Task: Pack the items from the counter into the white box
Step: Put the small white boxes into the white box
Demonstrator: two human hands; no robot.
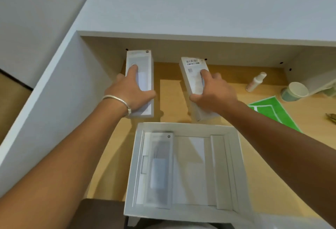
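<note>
Left hand (130, 90) and right hand (211, 90) each clamp fingers around a carton (143, 76), (193, 79), ready for the white box (234, 165) below

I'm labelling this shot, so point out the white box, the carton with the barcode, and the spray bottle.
white box (135, 174): head view, on its bare left wall.
carton with the barcode (192, 76): head view, on its top face below the barcode.
spray bottle (255, 81): head view, on the middle of its body.

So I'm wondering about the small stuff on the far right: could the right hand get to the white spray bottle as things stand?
Probably not yet: the right hand is gripping a white carton. The path to the spray bottle looks open once it lets go.
</note>
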